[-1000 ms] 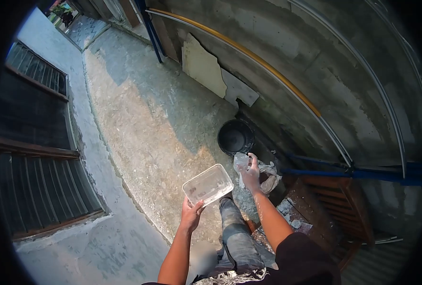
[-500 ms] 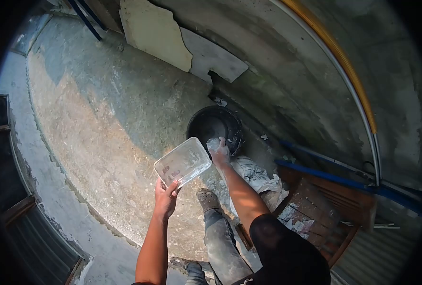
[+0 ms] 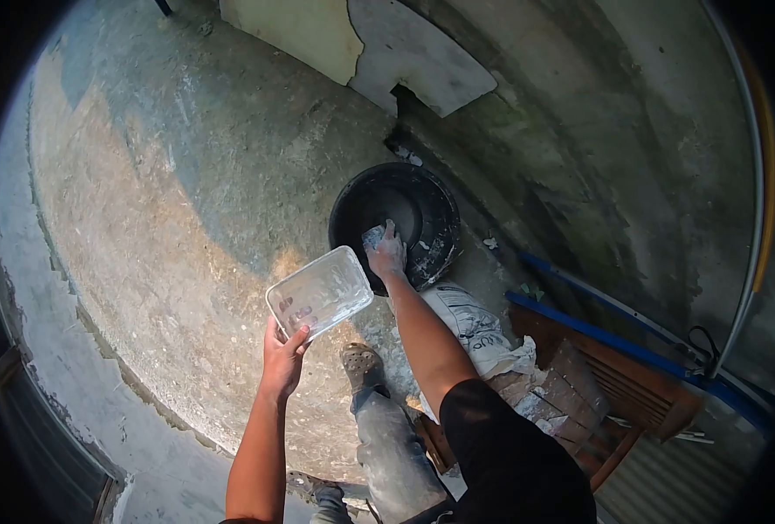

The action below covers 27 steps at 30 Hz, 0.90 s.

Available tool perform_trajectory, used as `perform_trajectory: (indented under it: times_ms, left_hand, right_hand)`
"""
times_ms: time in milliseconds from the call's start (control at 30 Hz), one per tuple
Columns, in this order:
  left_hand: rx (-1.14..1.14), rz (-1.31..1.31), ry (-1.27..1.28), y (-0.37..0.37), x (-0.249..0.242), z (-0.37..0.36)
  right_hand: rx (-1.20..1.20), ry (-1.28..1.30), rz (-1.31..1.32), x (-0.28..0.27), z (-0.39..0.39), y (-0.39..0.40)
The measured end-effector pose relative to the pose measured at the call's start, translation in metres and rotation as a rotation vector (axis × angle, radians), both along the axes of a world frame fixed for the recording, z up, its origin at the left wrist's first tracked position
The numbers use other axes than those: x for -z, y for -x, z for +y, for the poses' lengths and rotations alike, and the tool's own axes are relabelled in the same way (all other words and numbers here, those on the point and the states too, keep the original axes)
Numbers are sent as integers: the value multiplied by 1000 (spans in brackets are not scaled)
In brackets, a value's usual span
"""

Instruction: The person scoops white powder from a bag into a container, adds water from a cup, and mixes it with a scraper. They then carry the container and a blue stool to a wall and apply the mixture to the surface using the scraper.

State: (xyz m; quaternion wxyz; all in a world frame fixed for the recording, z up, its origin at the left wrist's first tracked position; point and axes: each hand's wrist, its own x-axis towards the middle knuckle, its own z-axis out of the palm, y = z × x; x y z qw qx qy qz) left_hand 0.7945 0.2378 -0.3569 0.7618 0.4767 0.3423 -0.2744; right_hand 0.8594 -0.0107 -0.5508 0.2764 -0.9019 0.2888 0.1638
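A clear rectangular plastic container [image 3: 322, 293], smeared with white residue, is tilted in my left hand [image 3: 284, 356], fingers beneath and thumb at its near edge. Just right of it, my right hand [image 3: 387, 253] reaches into a round black tub [image 3: 440, 205]. Those fingers are closed on a small whitish-grey piece [image 3: 372, 236] whose kind I cannot make out. White powder or paste coats that hand. Inside, the tub looks dark, with white splashes along its right wall.
A white printed sack [image 3: 466, 327] lies beside the tub. Behind it are a slatted wooden piece [image 3: 614, 375] and blue bars [image 3: 614, 341]. Broken boards [image 3: 413, 57] lean on the concrete wall [image 3: 597, 131]. My shoe [image 3: 363, 362] stands on the rough floor [image 3: 143, 218].
The view has shifted and the tub appears larger. My right hand has moved further into the tub with the whitish-grey piece. My left hand still holds the container at a similar tilt.
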Motion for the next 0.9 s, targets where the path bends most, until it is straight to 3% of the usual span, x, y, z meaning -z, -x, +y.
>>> perform_trajectory:
  times_ms: [133, 333, 500, 733, 900]
  left_hand:
    - [-21, -21, 8, -1, -5, -4]
    - [-21, 0, 54, 2, -61, -24]
    - [-22, -65, 88, -2, -174, -41]
    - [51, -152, 140, 24, -361, -40]
    - [103, -285, 184, 71, -460, -18]
  right_hand:
    - [143, -187, -22, -16, -2, -5]
    - [54, -275, -454, -107, -25, 12]
    - [-40, -261, -657, -281, -53, 33]
    - [-31, -331, -727, -556, -67, 83]
    - [-203, -221, -778, -708, -42, 142]
